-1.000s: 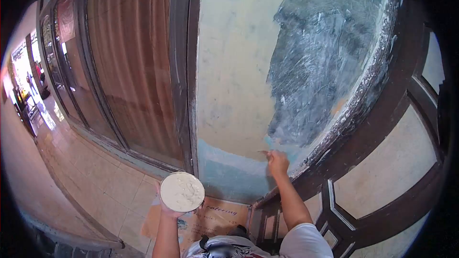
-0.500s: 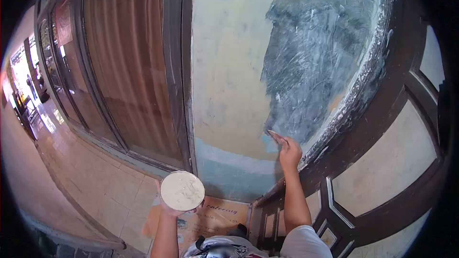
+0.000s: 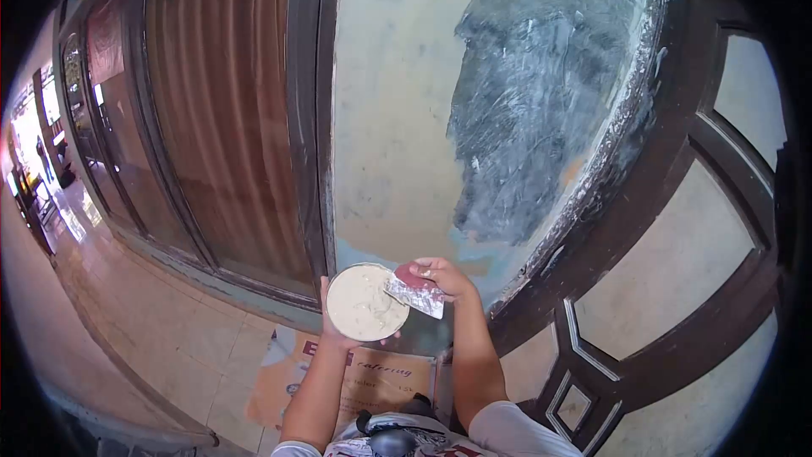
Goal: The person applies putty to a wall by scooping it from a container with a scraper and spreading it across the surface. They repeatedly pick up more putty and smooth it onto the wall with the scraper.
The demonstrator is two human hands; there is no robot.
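Note:
A round tub of cream-coloured paste (image 3: 364,303) rests in my left hand (image 3: 338,336), whose fingers wrap its side and underside. My right hand (image 3: 444,278) grips a putty knife (image 3: 416,294) with a red handle and a wide metal blade smeared with white. One end of the blade is over the tub's right side, at the paste. Behind both hands stands a wall panel (image 3: 393,118), cream on the left, with a rough grey-blue patch (image 3: 533,110) on the right and pale blue near the bottom.
Left of the panel is a dark-framed window (image 3: 224,118) with a brown curtain behind it. A dark wooden door with pale panels (image 3: 668,267) stands at the right. A printed orange banner (image 3: 372,381) lies on the tiled floor (image 3: 182,322) below my hands.
My right hand has come down and left from the wall to the tub with the putty knife. My left hand has raised the tub slightly and moved it right. The view has shifted a little.

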